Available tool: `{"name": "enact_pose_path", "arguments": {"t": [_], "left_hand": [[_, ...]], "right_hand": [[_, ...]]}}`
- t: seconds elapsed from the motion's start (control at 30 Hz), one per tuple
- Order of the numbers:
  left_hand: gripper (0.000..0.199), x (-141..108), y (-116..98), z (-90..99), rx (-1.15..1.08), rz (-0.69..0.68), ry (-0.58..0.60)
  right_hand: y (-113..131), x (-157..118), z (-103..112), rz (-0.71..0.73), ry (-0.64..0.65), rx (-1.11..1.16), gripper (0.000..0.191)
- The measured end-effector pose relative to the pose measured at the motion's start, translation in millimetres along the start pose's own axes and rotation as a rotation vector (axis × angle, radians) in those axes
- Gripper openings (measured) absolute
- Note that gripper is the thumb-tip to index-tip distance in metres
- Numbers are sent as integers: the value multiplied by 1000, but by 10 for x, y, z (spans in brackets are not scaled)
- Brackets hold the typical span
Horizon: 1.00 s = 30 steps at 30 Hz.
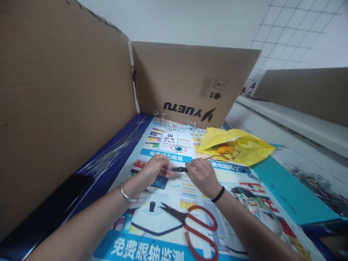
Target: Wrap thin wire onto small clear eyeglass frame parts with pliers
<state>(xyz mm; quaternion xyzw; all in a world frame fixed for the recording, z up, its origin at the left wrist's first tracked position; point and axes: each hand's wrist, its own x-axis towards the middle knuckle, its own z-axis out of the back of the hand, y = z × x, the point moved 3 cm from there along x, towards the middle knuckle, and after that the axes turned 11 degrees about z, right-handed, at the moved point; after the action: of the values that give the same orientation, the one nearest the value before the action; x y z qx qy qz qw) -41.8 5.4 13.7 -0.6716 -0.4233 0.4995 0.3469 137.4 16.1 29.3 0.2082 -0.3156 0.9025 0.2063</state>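
Over the middle of the printed sheet, my right hand (pixel 202 177) is closed around a pair of pliers (pixel 179 169). Their dark jaws point left at my left hand (pixel 159 167). That hand is pinched, and whatever its fingertips hold is too small to make out. The jaw tips reach the left fingertips; whether they grip anything does not show. Nearer to me lie scissors (pixel 185 216) with red handles, their blades slightly apart and pointing left.
Thin metal wires (pixel 116 146) lie along the left on dark blue cloth. A yellow bag (pixel 244 143) with orange material in its mouth is at right. Tangled wire pieces (pixel 320 185) lie farther right. Cardboard panels (pixel 176 79) wall the back and left; a black flat object (pixel 54 210) is at left.
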Motion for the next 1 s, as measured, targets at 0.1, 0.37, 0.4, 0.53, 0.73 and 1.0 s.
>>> {"name": "enact_pose_path", "arguments": {"t": [0.1, 0.37, 0.4, 0.53, 0.73, 1.0], "left_hand": [[12, -9, -3, 0, 11, 6, -6], [16, -42, -36, -26, 30, -27, -8], [17, -42, -34, -27, 30, -28, -12], [18, -37, -14, -26, 7, -33, -32], [21, -49, -35, -45, 38, -99, -63], [11, -97, -158, -61, 387, -380, -34]], "right_hand": [[-1, -6, -11, -4, 6, 1, 12], [4, -10, -16, 2, 20, -19, 11], [3, -12, -18, 0, 21, -21, 11], [1, -16, -20, -10, 15, -25, 11], [3, -1, -15, -33, 13, 18, 14], [-51, 17, -12, -114, 276, 305, 11]]}}
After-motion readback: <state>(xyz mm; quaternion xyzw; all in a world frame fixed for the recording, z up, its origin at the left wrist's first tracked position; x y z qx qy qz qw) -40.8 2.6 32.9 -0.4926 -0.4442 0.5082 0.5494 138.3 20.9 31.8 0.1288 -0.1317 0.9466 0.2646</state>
